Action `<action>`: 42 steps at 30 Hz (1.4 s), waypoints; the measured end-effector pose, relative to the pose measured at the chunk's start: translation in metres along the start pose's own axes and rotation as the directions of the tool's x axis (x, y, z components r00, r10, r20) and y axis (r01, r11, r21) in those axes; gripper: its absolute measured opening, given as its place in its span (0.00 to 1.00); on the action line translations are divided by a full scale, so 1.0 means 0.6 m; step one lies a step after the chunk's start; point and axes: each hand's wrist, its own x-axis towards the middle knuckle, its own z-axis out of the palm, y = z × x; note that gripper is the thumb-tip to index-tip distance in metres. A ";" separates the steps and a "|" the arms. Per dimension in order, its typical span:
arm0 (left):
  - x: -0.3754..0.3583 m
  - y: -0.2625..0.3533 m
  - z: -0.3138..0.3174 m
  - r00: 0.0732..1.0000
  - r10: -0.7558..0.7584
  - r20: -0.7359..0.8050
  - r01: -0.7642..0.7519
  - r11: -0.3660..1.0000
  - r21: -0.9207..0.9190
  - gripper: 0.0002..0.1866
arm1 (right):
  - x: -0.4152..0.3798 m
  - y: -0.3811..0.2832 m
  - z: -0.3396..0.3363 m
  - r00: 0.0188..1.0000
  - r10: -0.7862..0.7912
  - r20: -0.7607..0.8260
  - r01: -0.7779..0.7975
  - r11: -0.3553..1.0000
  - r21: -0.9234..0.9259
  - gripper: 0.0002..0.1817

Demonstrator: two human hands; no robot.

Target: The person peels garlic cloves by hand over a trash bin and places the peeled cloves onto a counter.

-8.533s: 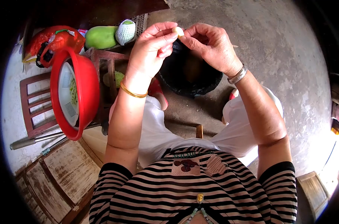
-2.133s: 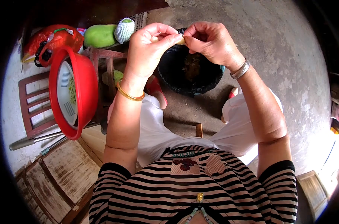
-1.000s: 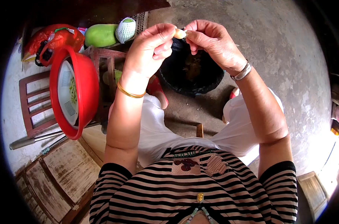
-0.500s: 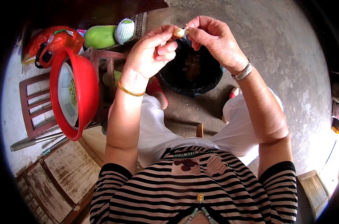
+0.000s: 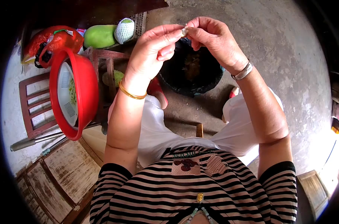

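A small pale piece, perhaps a garlic clove [image 5: 184, 32], is pinched between the fingertips of both hands at the top centre. My left hand [image 5: 154, 48], with a gold bangle at its wrist, grips it from the left. From the right, my right hand [image 5: 213, 40], with a silver bangle, has thumb and forefinger closed on it. Just under the hands stands a bin lined with black plastic [image 5: 173, 80], with brownish scraps [image 5: 192, 66] inside. The fingers partly hide the piece.
At the left, a red basin [image 5: 89, 97] with a white strainer [image 5: 64, 100] holding pale green pieces rests on a wooden chair [image 5: 24, 98]. Behind are a red bag [image 5: 66, 39], a green melon-like fruit [image 5: 100, 36] and a netted fruit [image 5: 124, 31].
My left fingers have closed further over the pale piece, so less of it shows. The left hand has turned slightly; the right hand has barely moved.
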 end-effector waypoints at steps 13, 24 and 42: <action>-0.002 0.006 -0.007 0.995 0.046 0.085 -0.029 0.982 -0.186 0.15 | -0.001 -0.012 -0.002 0.997 0.078 0.014 -0.079 0.961 0.266 0.07; -0.002 0.013 -0.024 0.987 0.013 0.158 0.038 0.949 -0.312 0.18 | -0.001 -0.015 -0.010 0.995 -0.020 -0.093 0.024 0.999 0.040 0.10; 0.002 0.017 -0.033 0.965 -0.156 0.212 0.204 0.951 -0.232 0.21 | 0.007 0.014 -0.010 0.987 -0.160 -0.027 0.149 0.961 -0.231 0.05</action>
